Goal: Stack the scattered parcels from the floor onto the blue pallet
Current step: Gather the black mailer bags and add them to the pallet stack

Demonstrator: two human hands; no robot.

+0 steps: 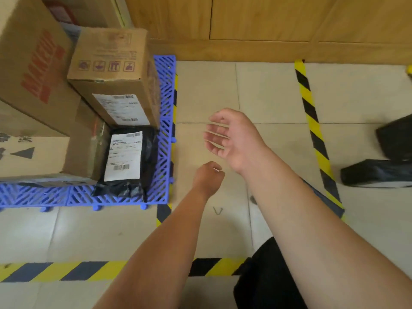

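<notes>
The blue pallet (163, 139) lies at the left, loaded with cardboard boxes. A large box with red lettering (33, 63) stands far left, a smaller labelled box (111, 70) beside it. A black plastic parcel with a white label (127, 161) lies flat on the pallet's near right corner. Two more black parcels (379, 172) rest on the floor at the far right edge. My left hand (208, 178) hovers over bare floor, fingers curled, holding nothing. My right hand (229, 137) is above it with fingers spread, empty.
Yellow-and-black hazard tape (312, 121) marks floor zones right of the pallet and along the near side (66, 270). A wooden wall panel (267, 25) runs across the back. My dark trouser leg (263, 277) shows at the bottom.
</notes>
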